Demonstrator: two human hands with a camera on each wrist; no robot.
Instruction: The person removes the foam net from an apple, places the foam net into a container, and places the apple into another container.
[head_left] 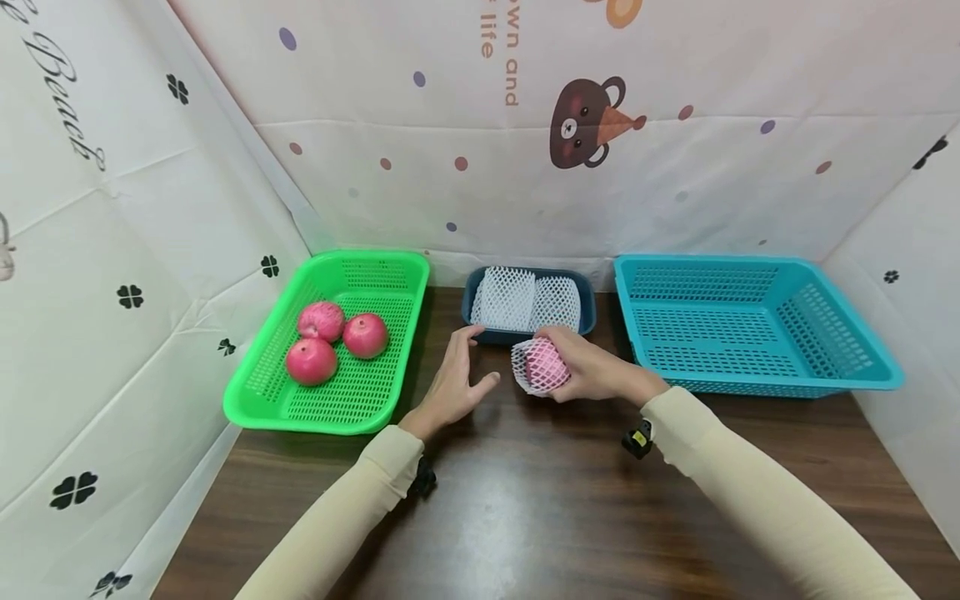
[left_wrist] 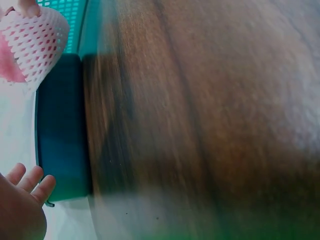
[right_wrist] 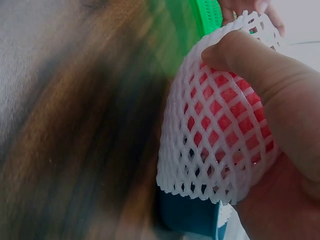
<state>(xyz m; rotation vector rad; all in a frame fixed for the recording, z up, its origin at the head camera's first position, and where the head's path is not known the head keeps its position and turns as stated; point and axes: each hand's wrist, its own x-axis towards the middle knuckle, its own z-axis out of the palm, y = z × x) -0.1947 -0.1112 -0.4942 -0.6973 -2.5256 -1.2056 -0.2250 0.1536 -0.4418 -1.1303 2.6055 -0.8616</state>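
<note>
My right hand [head_left: 588, 364] grips a pinkish-red apple [head_left: 546, 365] wrapped in a white foam net sleeve [right_wrist: 200, 125]. Its thumb lies along the netting in the right wrist view, and the sleeve reaches past the fruit at both ends. To the left, my left hand [head_left: 456, 383] has its fingers spread, holding nothing and apart from the apple. Just behind both hands stands a small dark blue box [head_left: 498, 337] with white foam net sleeves [head_left: 506, 300] in it. In the left wrist view, the fingers [left_wrist: 32, 177] show beside the box's end.
A green basket [head_left: 300, 422] on the left contains three apples [head_left: 365, 335]. On the right is a blue basket [head_left: 750, 383] with perforated sides. Printed white cloth [head_left: 375, 200] hangs behind and at both sides of the dark wooden table [head_left: 525, 500].
</note>
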